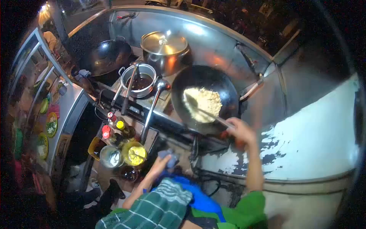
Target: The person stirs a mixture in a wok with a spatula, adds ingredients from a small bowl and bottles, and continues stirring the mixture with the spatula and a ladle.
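Observation:
My right hand (243,131) is closed round the handle of a long metal wok spatula (211,116). The spatula's head lies partly in a heap of pale yellow, grainy food, rice-like (207,101), inside a black wok (228,84). In front of my body, my left hand (160,164) grips a crumpled blue-grey cloth (171,158), below and left of the wok and apart from it. A green checked cloth (152,206) hangs by my left arm.
Behind stands a lidded steel pot (167,57), beside a small saucepan (143,91) of dark liquid. A ladle (152,108) lies across the stove edge. Sauce bottles (120,126) and a tub of yellow food (136,154) stand left. Metal walls (213,38) enclose the stove.

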{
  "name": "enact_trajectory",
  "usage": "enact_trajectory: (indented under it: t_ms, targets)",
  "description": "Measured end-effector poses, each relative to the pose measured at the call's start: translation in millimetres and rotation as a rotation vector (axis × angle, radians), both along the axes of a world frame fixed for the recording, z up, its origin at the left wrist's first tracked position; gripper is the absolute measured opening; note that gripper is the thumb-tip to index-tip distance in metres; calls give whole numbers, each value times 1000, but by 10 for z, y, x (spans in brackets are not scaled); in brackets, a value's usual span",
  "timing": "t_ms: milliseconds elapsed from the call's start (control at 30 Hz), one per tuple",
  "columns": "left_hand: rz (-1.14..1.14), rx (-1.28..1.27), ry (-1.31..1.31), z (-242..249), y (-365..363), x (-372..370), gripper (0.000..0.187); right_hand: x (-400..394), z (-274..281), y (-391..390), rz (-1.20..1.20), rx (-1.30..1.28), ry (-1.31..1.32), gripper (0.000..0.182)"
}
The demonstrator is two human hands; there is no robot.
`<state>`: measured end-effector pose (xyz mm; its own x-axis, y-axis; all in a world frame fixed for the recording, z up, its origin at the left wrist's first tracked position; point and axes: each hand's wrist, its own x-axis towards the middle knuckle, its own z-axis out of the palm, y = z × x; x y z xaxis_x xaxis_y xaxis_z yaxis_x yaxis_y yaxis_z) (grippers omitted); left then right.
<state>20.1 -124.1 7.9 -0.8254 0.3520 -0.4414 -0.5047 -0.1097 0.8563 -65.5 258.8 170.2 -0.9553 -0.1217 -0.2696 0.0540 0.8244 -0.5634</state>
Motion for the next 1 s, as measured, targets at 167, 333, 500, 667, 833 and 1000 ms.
enact_trajectory:
  t_ms: [167,333,500,667,833,1000]
  targets:
    - [71,-83,153,235,-274,-124,42,-691,1141,-195,140,133,-441,24]
    - [55,52,134,207,-165,-155,38,-1431,219,140,396,222,-52,26]
    - [62,38,71,195,-306,-37,42,-1027,1524,-195,177,418,-422,24]
    - [91,62,-47,188,-135,-24,40,-1172,348,-160,173,564,-114,29]
    - [-58,-49,20,248,-210,-136,42,-841,1326,-230,113,624,-274,30]
    - [-107,-197,58,166,-45,-173,56,-926,237,-8,175,725,0,20]
